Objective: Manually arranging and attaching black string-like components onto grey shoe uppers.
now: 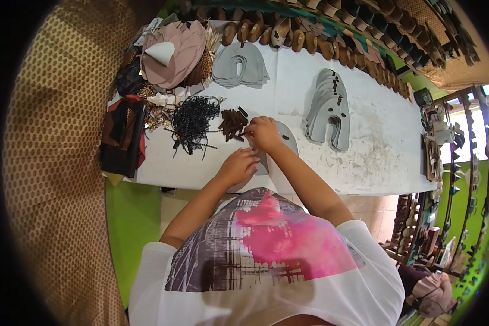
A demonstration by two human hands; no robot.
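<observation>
A grey U-shaped cut piece (289,142), like a shoe upper, lies on the table in front of me, partly hidden by my hands. My right hand (264,134) is closed in a pinch at its left side, with a small dark brown strip showing at the fingertips. Just below, my left hand (238,167) has its fingers bent together over the grey piece's left edge, steadying it. A pile of short dark brown strips (232,124) sits beside my right fingertips. One brown strip (285,137) rests on the grey piece's right part.
Grey U-shaped pieces are stacked at the back (239,62) and fanned out at the right (331,111), the latter bearing brown strips. Left lie black beaded trims (194,122), a pink petal-like stack with a white cone (160,53) and a dark box-like item (122,136). Wooden shoe lasts (299,41) line the back edge.
</observation>
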